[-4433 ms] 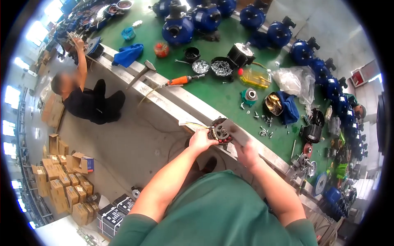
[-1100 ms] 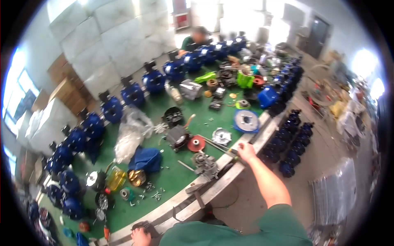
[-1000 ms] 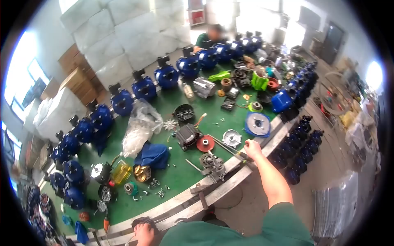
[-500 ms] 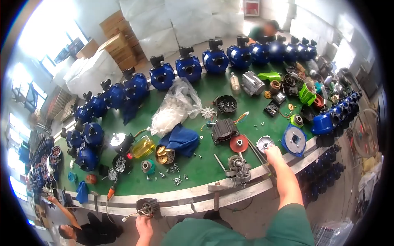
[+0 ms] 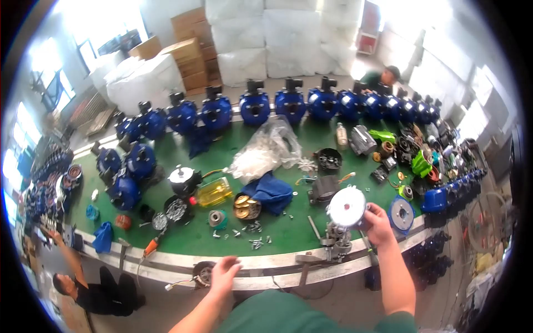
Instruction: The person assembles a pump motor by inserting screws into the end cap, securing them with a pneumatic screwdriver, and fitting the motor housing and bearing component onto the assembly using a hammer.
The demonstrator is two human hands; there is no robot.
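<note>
My right hand grips a round silver-white metal cover by its edge, holding it up above the bench. Behind and below that cover stand metal shaft and gear parts, partly hidden by it. My left hand is raised at the near edge with fingers stretched out and nothing visible in them. Just left of it sits a dark motor part with a wire and white plug, partly covered by the hand. A blue flange with a grey face lies right of my right hand.
Blue pumps line the far side of the green bench. Near the middle are a blue cloth, a plastic bag, a yellow bottle and loose screws. Two other people are nearby, one back right, one lower left.
My right hand has lifted the cover off the bench and brought it left and nearer. My left hand has come off the dark motor part and moved up to the right. The view has shifted.
</note>
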